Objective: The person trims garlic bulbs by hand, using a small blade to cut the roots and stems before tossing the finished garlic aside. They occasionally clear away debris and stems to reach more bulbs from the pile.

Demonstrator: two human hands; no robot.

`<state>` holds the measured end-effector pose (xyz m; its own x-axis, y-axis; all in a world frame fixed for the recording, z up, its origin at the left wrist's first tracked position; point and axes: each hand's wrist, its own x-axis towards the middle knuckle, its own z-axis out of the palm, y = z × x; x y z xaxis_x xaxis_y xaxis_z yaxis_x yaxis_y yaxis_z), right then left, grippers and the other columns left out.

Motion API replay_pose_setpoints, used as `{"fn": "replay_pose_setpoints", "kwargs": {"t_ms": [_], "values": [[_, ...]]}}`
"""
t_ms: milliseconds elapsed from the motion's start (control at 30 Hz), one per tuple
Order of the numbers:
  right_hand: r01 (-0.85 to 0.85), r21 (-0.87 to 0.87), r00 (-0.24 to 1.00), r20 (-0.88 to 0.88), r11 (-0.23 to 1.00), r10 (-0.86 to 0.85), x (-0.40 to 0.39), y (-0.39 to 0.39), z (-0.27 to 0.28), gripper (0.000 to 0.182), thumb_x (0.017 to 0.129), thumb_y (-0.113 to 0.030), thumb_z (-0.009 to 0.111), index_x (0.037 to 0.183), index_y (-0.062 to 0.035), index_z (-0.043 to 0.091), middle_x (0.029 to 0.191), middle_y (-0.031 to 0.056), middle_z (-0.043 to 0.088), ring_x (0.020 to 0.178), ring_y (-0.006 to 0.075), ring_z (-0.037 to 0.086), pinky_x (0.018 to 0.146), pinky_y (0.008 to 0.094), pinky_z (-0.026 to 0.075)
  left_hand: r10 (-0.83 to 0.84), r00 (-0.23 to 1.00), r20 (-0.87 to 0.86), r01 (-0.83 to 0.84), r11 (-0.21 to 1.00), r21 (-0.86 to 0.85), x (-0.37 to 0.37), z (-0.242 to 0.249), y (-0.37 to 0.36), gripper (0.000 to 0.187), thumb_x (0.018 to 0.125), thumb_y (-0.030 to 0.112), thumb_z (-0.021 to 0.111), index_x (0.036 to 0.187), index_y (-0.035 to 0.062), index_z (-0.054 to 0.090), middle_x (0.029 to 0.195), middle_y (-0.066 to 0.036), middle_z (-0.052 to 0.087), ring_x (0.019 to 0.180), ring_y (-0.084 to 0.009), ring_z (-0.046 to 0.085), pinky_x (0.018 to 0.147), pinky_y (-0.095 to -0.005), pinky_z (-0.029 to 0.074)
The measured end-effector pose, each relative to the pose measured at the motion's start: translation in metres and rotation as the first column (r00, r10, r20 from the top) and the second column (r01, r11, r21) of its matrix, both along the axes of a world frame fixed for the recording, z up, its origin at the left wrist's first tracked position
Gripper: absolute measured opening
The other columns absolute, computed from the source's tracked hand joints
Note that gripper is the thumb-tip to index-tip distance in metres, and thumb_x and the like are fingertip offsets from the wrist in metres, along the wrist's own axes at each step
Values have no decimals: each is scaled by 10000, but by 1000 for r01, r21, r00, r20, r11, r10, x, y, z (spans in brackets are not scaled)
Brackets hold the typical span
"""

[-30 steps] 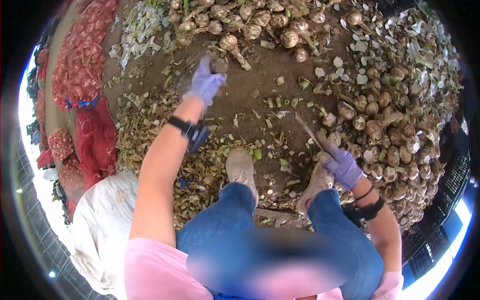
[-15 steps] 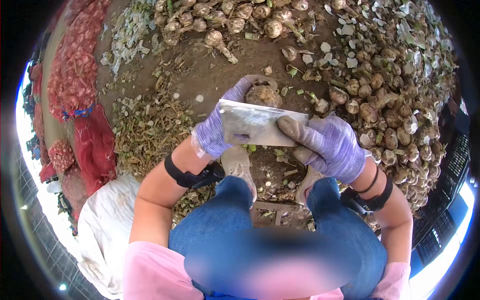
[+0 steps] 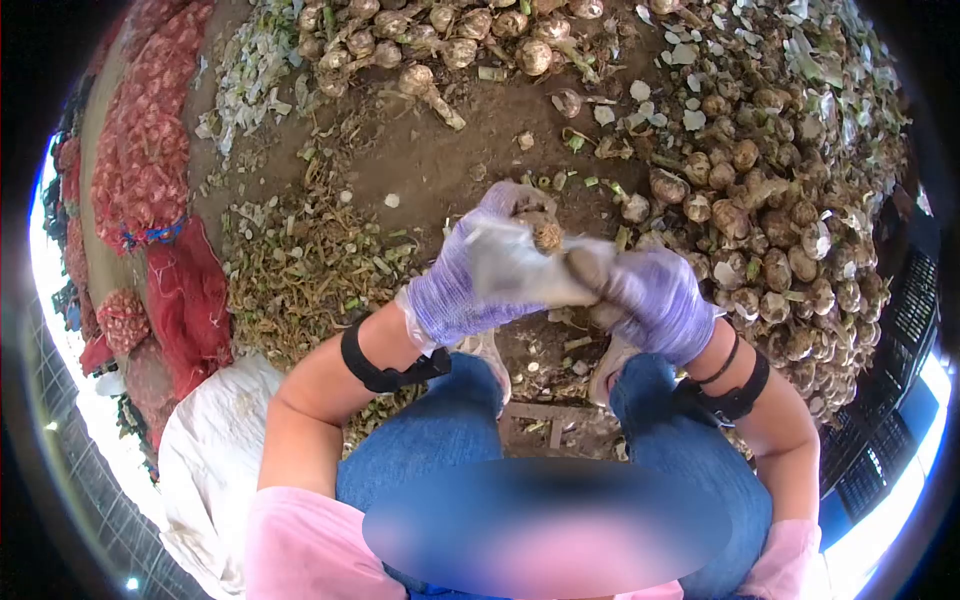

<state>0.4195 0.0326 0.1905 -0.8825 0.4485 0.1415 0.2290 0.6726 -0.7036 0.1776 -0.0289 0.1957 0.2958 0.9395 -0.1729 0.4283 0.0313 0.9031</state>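
Observation:
My right hand (image 3: 668, 302), in a dusty purple knit glove, is closed on a cleaver with a wide, pale rectangular blade (image 3: 512, 268), blurred by motion. The blade lies across the front of my left hand (image 3: 447, 287), also in a purple glove. That hand's fingers curl around a garlic bulb (image 3: 546, 236), whose brown root side faces up just above the blade. The blade's edge overlaps the bulb in this view. Most of the left fingers are hidden behind the blade.
Untrimmed garlic (image 3: 460, 52) is heaped at the far side. More bulbs (image 3: 735, 218) pile up to the right, beside dark crates (image 3: 875, 440). Dry trimmings (image 3: 300, 285) cover the ground at left. Red mesh sacks (image 3: 150, 130) and a white sack (image 3: 215, 470) stand further left.
The blade has tilted and swung down to the left, now blurred. My left hand has turned the garlic bulb and moved slightly nearer to me, and the bulb's brown root end shows.

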Motion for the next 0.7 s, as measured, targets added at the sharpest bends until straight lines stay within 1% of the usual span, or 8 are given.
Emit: {"fn": "replay_pose_setpoints", "kwargs": {"t_ms": [33,100,200,300,333,467,600,700], "values": [[208,-60,949,252,976,-187,22,1,-24,523,881,-250,619,1381,-190,479,723,131,621,618,321,630,549,400,513,241,959,151,-192,940,-282,3,17,-1,706,665,208,860,1238,40,484,1057,-73,620,1005,-158,595,883,-319,492],[469,-84,752,560,879,-348,55,5,-36,479,934,-297,558,1386,-158,484,843,167,678,725,352,676,636,408,552,217,961,172,-195,972,-134,1,18,-7,692,670,166,849,1240,36,479,1075,-69,612,981,-167,592,882,-318,485],[456,-211,858,362,865,-364,68,-10,-46,559,959,-361,526,1462,-153,396,951,193,682,824,333,687,729,373,541,183,970,159,-186,983,2,0,9,2,619,669,185,866,1174,55,534,1012,-79,630,961,-196,603,862,-335,491],[355,-430,926,286,830,-248,53,0,-19,577,975,-386,500,1476,-129,374,1075,211,660,968,302,673,830,356,508,-143,967,212,125,987,97,-10,-2,11,460,678,198,868,1041,71,616,982,-89,634,950,-223,616,839,-337,495],[346,-560,929,318,753,-191,46,4,1,576,978,-386,494,1475,-119,376,1130,215,646,1029,293,658,870,354,493,-192,964,182,154,966,206,-9,1,15,297,674,203,865,834,91,639,880,-77,624,833,-264,622,724,-359,495],[233,-667,972,189,708,-142,23,10,22,665,971,-457,487,1474,-41,358,897,79,585,844,175,583,771,302,458,-345,936,73,273,838,472,-9,-12,18,338,702,241,806,613,102,511,628,-48,472,580,-296,519,528,-391,415],[221,-885,972,236,410,-14,6,21,59,679,972,-466,496,1479,-38,353,745,15,574,690,95,531,654,248,438,-427,901,-82,402,748,528,-1,-7,21,391,721,236,790,559,121,453,596,-48,440,549,-278,507,489,-390,411],[400,-897,904,420,191,78,32,13,18,671,963,-453,531,1484,-69,358,741,-2,559,681,73,503,628,235,423,-312,950,-33,259,719,645,-4,0,20,416,719,200,792,539,130,423,565,-39,417,517,-261,494,437,-386,379]]}}
